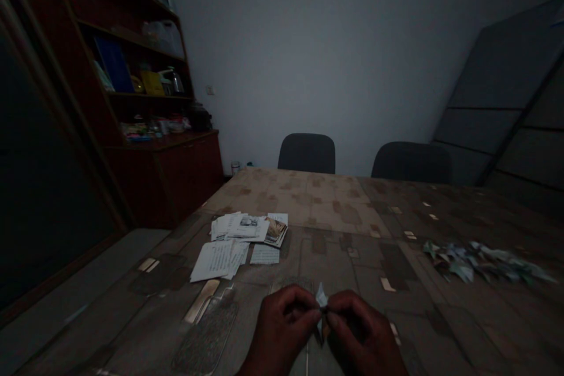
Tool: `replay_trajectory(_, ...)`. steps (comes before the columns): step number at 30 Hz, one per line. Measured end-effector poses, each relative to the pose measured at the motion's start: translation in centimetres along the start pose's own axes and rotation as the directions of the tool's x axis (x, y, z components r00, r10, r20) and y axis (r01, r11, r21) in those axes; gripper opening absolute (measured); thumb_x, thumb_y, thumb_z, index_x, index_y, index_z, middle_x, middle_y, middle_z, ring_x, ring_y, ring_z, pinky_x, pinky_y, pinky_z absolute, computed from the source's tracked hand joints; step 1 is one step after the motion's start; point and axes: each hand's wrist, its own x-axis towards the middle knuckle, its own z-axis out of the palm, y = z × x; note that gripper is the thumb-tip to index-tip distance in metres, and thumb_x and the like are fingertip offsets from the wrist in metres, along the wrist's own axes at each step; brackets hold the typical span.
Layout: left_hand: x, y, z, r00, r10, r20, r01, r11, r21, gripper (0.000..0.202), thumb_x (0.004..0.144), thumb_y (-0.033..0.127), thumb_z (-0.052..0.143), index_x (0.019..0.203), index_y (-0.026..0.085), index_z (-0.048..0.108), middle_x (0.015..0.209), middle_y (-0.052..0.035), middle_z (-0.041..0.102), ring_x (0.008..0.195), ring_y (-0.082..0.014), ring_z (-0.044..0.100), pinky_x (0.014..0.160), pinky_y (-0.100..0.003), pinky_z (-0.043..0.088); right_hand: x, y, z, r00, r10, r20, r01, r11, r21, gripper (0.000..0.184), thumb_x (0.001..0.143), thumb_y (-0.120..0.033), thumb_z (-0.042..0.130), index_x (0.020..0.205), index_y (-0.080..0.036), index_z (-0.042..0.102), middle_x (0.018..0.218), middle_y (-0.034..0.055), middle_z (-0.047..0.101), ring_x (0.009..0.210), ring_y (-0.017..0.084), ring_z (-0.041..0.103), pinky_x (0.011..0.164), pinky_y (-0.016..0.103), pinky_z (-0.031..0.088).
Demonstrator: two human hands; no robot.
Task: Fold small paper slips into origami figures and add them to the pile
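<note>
Close to the near edge of the table [308, 247], both hands pinch one small folded piece of paper [321, 295] between thumbs and fingertips. My left hand [284, 323] grips its left side, and my right hand [363, 329] its right side. A pale pointed tip sticks up between the fingers, and a darker, brownish part hangs below them. Fingertips hide the middle of the paper. Ahead and to the left lie loose stacks of printed paper sheets [215, 259], some with pictures. Off to the right is a heap of folded paper pieces [465, 270], white, greenish and brown.
A patterned cloth covers the table. Two dark chairs [306, 153] stand at its far side, before a pale wall [330, 59]. At the left rises a reddish wooden cabinet [185, 170] with filled shelves. A grey panel [489, 82] stands at the right.
</note>
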Motion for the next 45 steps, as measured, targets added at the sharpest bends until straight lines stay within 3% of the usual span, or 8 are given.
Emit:
replay_trajectory(3, -0.1, 0.4, 0.0, 1.000, 0.009, -0.005, -0.009, 1.000, 0.021, 0.006, 0.065, 0.019, 0.069, 0.063, 0.013, 0.068, 0.061, -0.0028, 0.066, 0.061, -0.0169, 0.060, 0.059, -0.024, 0.045, 0.0, -0.3, 0.0, 0.999, -0.046, 0.023, 0.046, 0.999, -0.016, 0.015, 0.087, -0.029, 0.057, 0.078, -0.019, 0.065, 0.075, 0.0035, 0.068, 0.070, 0.019, 0.065, 0.064, 0.026, 0.050)
replay_trajectory(8, 0.1, 0.0, 0.0, 0.999, 0.007, -0.054, -0.007, 1.000, -0.005, 0.008, 0.065, 0.020, 0.069, 0.062, 0.013, 0.067, 0.059, -0.0022, 0.065, 0.059, -0.0164, 0.059, 0.057, -0.023, 0.044, -0.2, -0.1, 0.0, 0.999, 0.028, 0.021, -0.028, 0.999, -0.044, 0.016, 0.086, -0.033, 0.057, 0.086, -0.020, 0.066, 0.075, 0.0033, 0.070, 0.071, 0.020, 0.066, 0.065, 0.026, 0.050)
replay_trajectory(12, 0.1, -0.4, 0.1, 0.999, -0.006, -0.049, 0.005, 1.000, -0.018, 0.009, 0.064, 0.020, 0.069, 0.059, 0.013, 0.065, 0.056, -0.0012, 0.062, 0.056, -0.0153, 0.057, 0.054, -0.023, 0.043, -0.2, 0.1, 0.1, 0.999, 0.027, 0.019, -0.026, 0.999, -0.033, 0.016, 0.086, -0.032, 0.056, 0.081, -0.019, 0.064, 0.073, 0.0032, 0.069, 0.069, 0.020, 0.065, 0.064, 0.027, 0.049)
replay_trajectory(18, -0.4, 0.2, 0.2, 0.998, 0.052, -0.030, -0.047, 0.988, 0.149, 0.004, 0.064, 0.012, 0.066, 0.065, 0.016, 0.065, 0.059, -0.0002, 0.063, 0.058, -0.0152, 0.058, 0.056, -0.022, 0.044, -0.1, 0.1, 0.4, 1.000, 0.020, 0.020, -0.018, 0.997, -0.072, 0.014, 0.084, -0.031, 0.056, 0.076, -0.020, 0.058, 0.066, -0.0012, 0.059, 0.062, 0.017, 0.059, 0.059, 0.024, 0.045)
replay_trajectory(27, -0.6, 0.3, -0.2, 0.985, 0.158, 0.074, -0.174, 0.936, 0.305, 0.004, 0.071, 0.015, 0.066, 0.067, 0.016, 0.066, 0.063, -0.0021, 0.067, 0.062, -0.0168, 0.062, 0.059, -0.022, 0.046, 0.0, 0.8, 0.4, 0.999, -0.010, 0.040, 0.007, 0.998, 0.057, 0.024, 0.088, -0.039, 0.056, 0.073, -0.020, 0.054, 0.074, 0.0011, 0.056, 0.068, 0.018, 0.056, 0.063, 0.027, 0.047)
replay_trajectory(35, -0.4, 0.2, 0.1, 0.997, 0.042, 0.058, -0.048, 0.992, 0.116, 0.017, 0.070, 0.011, 0.065, 0.087, 0.015, 0.066, 0.077, -0.0047, 0.071, 0.070, -0.0178, 0.065, 0.063, -0.023, 0.048, 0.3, 0.9, 0.3, 0.998, 0.052, -0.020, -0.049, 0.989, 0.138, 0.023, 0.086, -0.039, 0.062, 0.074, -0.019, 0.059, 0.075, 0.0016, 0.060, 0.069, 0.018, 0.059, 0.063, 0.027, 0.048)
replay_trajectory(39, -0.2, -0.4, 0.3, 0.993, -0.027, 0.114, 0.022, 0.999, 0.046, 0.007, 0.071, 0.017, 0.066, 0.075, 0.013, 0.067, 0.066, -0.0028, 0.067, 0.062, -0.0156, 0.061, 0.058, -0.022, 0.043, 0.4, 1.1, 0.3, 0.997, 0.055, -0.061, -0.044, 0.983, 0.181, 0.024, 0.084, -0.038, 0.065, 0.070, -0.019, 0.059, 0.071, 0.0003, 0.058, 0.066, 0.017, 0.058, 0.060, 0.026, 0.048)
replay_trajectory(45, -0.1, -1.0, 0.1, 0.983, -0.004, 0.183, 0.006, 1.000, -0.013, 0.023, 0.074, 0.034, 0.068, 0.068, 0.012, 0.066, 0.060, -0.0031, 0.065, 0.059, -0.0161, 0.060, 0.058, -0.024, 0.042, 0.1, 0.9, 0.3, 0.994, 0.084, -0.062, -0.071, 0.980, 0.188, 0.022, 0.083, -0.036, 0.065, 0.070, -0.019, 0.059, 0.072, 0.0002, 0.058, 0.067, 0.017, 0.057, 0.061, 0.026, 0.047)
